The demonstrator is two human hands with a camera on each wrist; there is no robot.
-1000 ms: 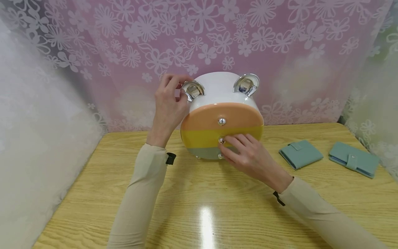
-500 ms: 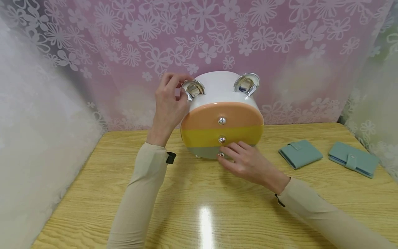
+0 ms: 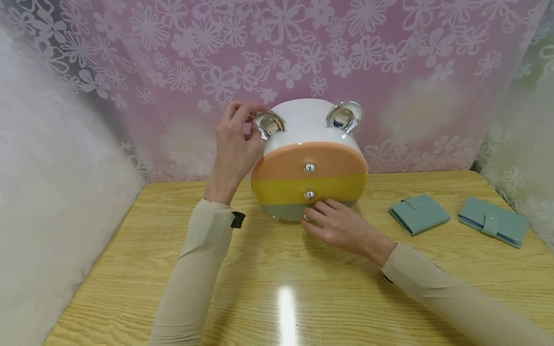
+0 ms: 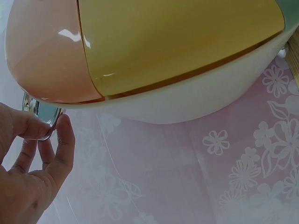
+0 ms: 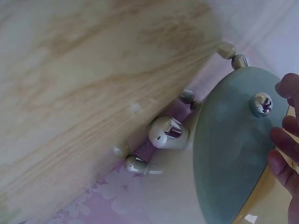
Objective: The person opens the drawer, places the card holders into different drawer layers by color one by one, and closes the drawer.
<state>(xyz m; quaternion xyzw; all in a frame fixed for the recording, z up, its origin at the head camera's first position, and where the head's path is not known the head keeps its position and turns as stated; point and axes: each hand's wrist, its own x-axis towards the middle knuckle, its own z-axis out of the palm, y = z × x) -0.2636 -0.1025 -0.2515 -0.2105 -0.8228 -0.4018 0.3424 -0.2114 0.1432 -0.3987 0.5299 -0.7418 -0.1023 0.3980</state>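
A rounded white drawer box point(image 3: 303, 115) stands on silver feet, its front banded in orange, yellow and grey-green. My left hand point(image 3: 235, 139) pinches the box's left silver ear point(image 3: 270, 124), thumb on one side and fingers on the other. My right hand point(image 3: 339, 226) is at the lowest drawer, fingers loosely bent around the bottom knob point(image 5: 260, 103). In the right wrist view that knob shows whole, with the fingertips just beside it. The yellow drawer point(image 4: 182, 42) has a thin dark slit along its edge in the left wrist view.
Two green wallets lie to the right on the wooden table point(image 3: 259, 298): a nearer-to-box wallet point(image 3: 420, 215) and another wallet point(image 3: 493, 221) with a snap strap. Behind the box hangs a pink flowered curtain point(image 3: 195, 72), with pale cloth at both sides.
My right hand has moved down from the middle knob on the yellow band to the bottom knob on the green one. My left hand has stayed on the ear.
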